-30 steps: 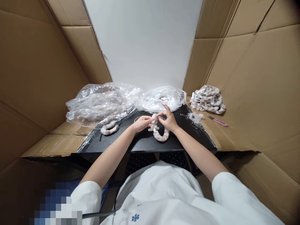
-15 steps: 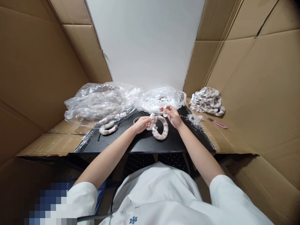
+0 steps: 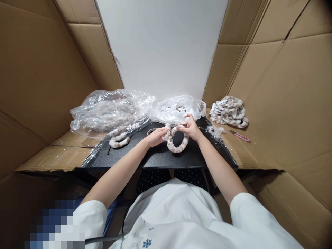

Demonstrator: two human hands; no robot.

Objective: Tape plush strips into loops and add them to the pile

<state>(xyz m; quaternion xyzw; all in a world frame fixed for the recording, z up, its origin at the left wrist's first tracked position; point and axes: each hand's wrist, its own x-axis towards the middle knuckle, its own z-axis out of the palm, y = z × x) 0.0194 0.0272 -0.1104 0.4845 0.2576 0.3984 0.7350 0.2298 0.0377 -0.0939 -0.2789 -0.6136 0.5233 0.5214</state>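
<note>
Fluffy white-brown loop (image 3: 177,148) is over the black counter (image 3: 124,159), left hand (image 3: 157,136) pinching its knotted end, right hand (image 3: 190,128) gripping the upper right side; clear plastic bag (image 3: 97,112) to the left, pink-handled snips (image 3: 240,136) off to the right, near the fluffy pile (image 3: 228,111)

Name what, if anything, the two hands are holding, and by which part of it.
A furry loop: the left hand grips its bunched upper-left part, the right hand its upper-right edge.
</note>
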